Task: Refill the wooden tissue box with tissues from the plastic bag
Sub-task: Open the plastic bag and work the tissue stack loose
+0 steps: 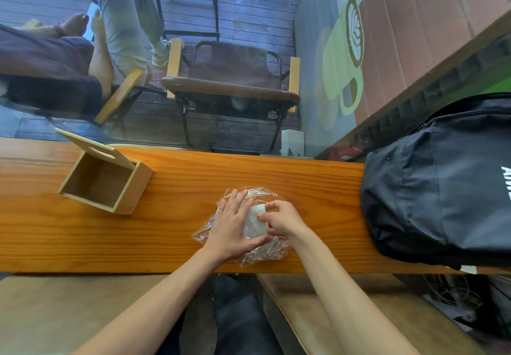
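Observation:
The wooden tissue box (pixel 103 182) stands on the long wooden counter (pixel 177 233) at the left, its hinged lid (pixel 92 147) tipped up and its inside bare. A clear crinkled plastic bag (pixel 260 253) lies near the counter's front edge, with a stack of white tissues (pixel 255 223) inside it. My left hand (pixel 233 227) presses flat on the bag's left part, fingers spread. My right hand (pixel 279 218) pinches the tissue stack at its right edge.
A large black backpack (pixel 442 180) fills the right end of the counter, close to my right hand. A window lies behind the counter; beyond it stand folding chairs (pixel 232 84), and a seated person's legs show at the upper left. A bench seat is below the counter.

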